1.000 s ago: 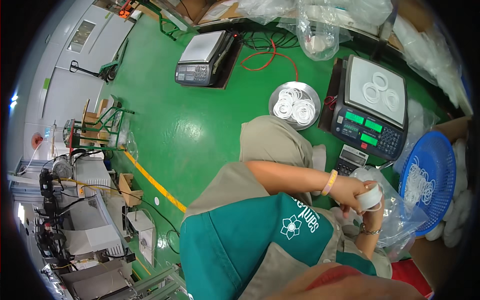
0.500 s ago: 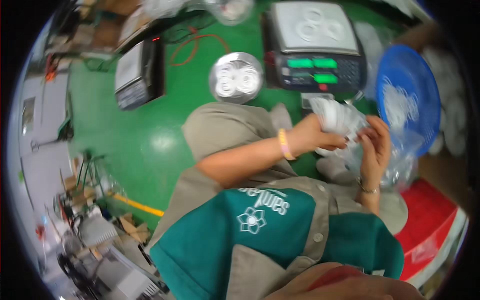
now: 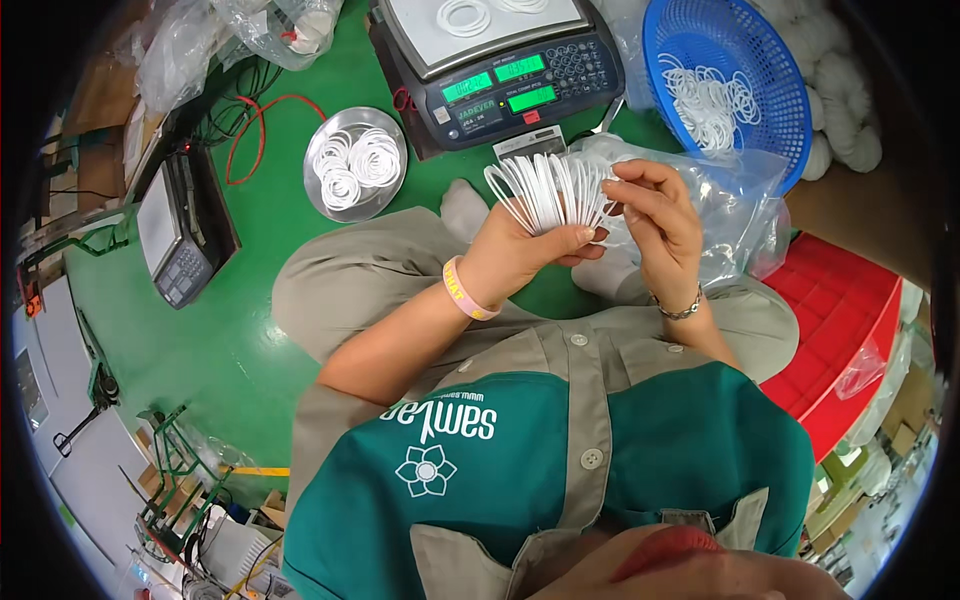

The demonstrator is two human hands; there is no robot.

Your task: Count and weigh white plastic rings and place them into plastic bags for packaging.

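Note:
A fanned bundle of thin white rings (image 3: 552, 195) stands on edge in my left hand (image 3: 512, 252), its thumb along the near side. At the right end of the bundle, my right hand (image 3: 662, 228) has its fingertips and thumb curled on the last ring. Under and beyond my right hand lies a clear plastic bag (image 3: 738, 215). Ahead is a counting scale (image 3: 485, 95) with lit green displays and white rings (image 3: 463, 17) on its pan. To the left, a round metal plate (image 3: 388, 198) bears several groups of white rings (image 3: 374, 158).
A blue perforated basket (image 3: 790, 95) with loose white rings (image 3: 705, 100) stands at the far right. Nearer on that side is a red padded block (image 3: 830, 325). A second scale (image 3: 178, 235) sits at left near a red cable (image 3: 262, 125) on the green floor.
The head view has shifted, so the scale and plate appear further left and higher. The bundle is now more spread out in my left hand; my right hand stays at its right end.

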